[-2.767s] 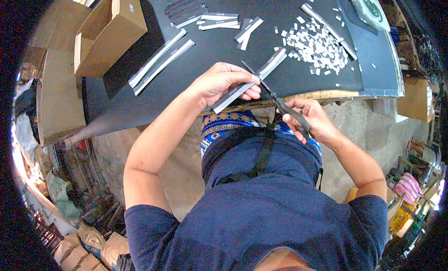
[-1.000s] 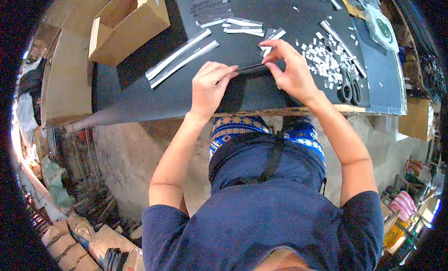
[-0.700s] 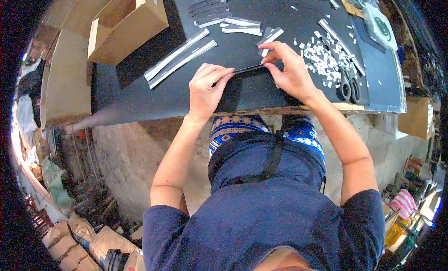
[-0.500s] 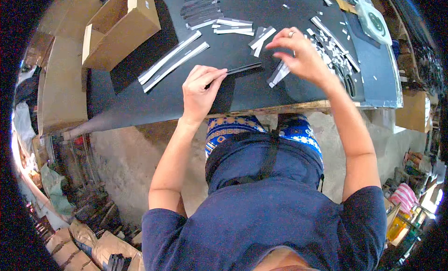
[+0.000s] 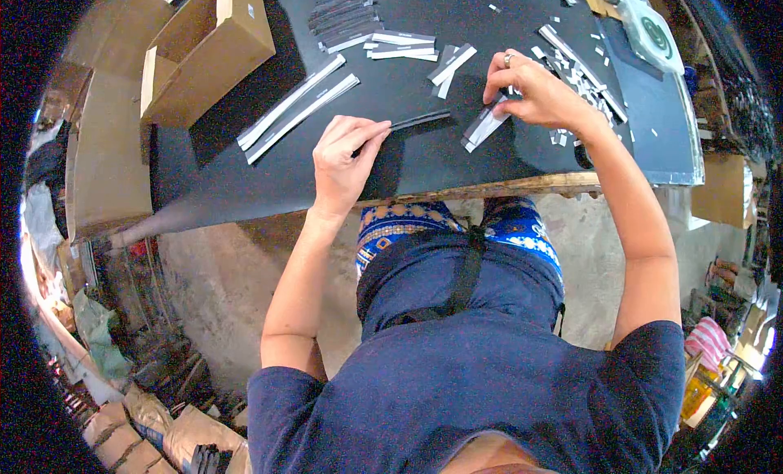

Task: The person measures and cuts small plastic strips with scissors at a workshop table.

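Note:
My left hand [image 5: 347, 152] pinches one end of a thin black strip [image 5: 422, 118], which points right above the dark tabletop [image 5: 326, 184]. My right hand [image 5: 530, 86], with a ring on one finger, is over a small fan of white-and-black strips [image 5: 483, 131]; its thumb and fingertips close on their upper end. Between the hands and farther back, two short white-and-black strips [image 5: 453, 66] lie crossed. Two long bundles of white-edged strips [image 5: 302, 119] lie slanted left of my left hand.
An open cardboard box [image 5: 212, 58] stands at the back left. A pile of dark strips [image 5: 342, 13] lies at the back. Small white scraps [image 5: 583, 86] and long strips are scattered right of my right hand. Farther right is a clear plastic package [image 5: 652, 33].
My right hand has moved from above the table onto the fanned strips, and its fingers have closed on their upper end. My left hand still holds the black strip.

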Action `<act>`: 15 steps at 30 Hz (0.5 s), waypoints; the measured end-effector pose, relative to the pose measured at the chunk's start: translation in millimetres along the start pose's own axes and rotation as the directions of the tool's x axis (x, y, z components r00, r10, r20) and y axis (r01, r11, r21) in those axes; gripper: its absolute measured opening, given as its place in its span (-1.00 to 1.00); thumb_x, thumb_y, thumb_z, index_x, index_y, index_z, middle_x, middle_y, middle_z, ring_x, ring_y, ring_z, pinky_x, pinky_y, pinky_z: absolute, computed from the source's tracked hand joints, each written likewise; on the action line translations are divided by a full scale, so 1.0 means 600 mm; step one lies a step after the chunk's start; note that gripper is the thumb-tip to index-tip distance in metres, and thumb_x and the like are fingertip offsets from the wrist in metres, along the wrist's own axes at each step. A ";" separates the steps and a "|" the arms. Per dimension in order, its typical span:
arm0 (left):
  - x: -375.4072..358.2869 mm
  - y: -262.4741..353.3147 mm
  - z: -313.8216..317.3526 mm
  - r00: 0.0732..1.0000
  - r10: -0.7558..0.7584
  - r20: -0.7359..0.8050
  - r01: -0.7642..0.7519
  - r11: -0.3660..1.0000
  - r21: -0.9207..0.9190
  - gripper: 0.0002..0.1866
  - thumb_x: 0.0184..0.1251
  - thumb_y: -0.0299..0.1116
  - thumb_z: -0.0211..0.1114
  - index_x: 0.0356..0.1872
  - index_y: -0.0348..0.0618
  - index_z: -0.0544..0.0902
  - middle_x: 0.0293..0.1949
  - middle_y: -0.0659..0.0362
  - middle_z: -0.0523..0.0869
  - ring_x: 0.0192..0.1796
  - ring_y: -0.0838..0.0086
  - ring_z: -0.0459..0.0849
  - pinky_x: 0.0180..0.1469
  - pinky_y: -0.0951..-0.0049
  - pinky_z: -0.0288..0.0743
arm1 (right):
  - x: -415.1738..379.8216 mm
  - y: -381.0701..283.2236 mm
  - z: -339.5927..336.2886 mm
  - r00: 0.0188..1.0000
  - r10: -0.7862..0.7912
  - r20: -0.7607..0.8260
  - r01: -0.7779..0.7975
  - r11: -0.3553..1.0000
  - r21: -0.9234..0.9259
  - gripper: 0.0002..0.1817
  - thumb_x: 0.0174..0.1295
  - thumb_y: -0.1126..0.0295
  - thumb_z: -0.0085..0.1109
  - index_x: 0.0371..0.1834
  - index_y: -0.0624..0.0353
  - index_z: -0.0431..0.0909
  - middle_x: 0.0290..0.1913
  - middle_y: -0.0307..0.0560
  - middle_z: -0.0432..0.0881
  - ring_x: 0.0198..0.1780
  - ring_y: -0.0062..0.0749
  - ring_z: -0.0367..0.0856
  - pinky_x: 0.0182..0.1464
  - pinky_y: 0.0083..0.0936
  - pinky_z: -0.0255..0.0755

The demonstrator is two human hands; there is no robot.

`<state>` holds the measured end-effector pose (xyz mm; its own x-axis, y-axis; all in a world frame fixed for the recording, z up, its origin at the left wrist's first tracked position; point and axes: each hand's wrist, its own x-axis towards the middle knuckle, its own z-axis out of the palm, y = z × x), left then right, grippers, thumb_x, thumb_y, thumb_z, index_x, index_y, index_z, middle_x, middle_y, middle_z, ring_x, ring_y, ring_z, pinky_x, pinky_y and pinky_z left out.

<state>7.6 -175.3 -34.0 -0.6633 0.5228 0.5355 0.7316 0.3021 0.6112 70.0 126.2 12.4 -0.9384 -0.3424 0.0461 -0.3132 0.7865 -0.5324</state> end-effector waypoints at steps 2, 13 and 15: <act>0.000 0.000 0.001 1.000 -0.001 0.002 0.001 1.000 0.003 -0.84 0.04 -0.60 0.41 -0.30 -0.20 0.77 -0.36 0.12 0.74 -0.28 0.38 0.68 -0.20 0.48 0.53 | -0.001 0.001 0.001 1.000 -0.008 -0.016 0.008 1.000 -0.001 -0.80 -0.13 0.50 0.41 -0.40 0.20 0.62 -0.22 -0.13 0.51 -0.01 -0.19 0.46 0.04 -0.34 0.35; 0.003 -0.004 0.000 0.999 0.044 -0.010 -0.044 0.998 0.039 -0.84 0.03 -0.59 0.43 -0.31 -0.18 0.77 -0.37 0.16 0.73 -0.24 0.38 0.65 -0.17 0.46 0.51 | 0.014 -0.056 0.013 0.992 -0.063 -0.106 0.084 0.974 0.211 -0.90 -0.06 0.44 0.34 -0.48 0.18 0.62 -0.46 -0.12 0.65 -0.31 -0.26 0.60 -0.19 -0.39 0.46; 0.002 -0.005 0.001 0.999 0.043 -0.014 -0.042 0.998 0.038 -0.83 0.02 -0.59 0.43 -0.32 -0.17 0.77 -0.38 0.16 0.73 -0.23 0.38 0.64 -0.16 0.46 0.51 | 0.026 -0.075 0.048 0.980 -0.044 -0.196 0.092 0.967 0.239 -0.90 -0.07 0.45 0.34 -0.48 0.18 0.63 -0.44 -0.09 0.65 -0.26 -0.21 0.60 -0.16 -0.37 0.46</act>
<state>4.7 -174.9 -35.6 -0.6336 0.5239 0.5693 0.7643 0.3097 0.5657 73.7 70.7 12.6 -0.9339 -0.2695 0.2348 -0.3540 0.6060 -0.7124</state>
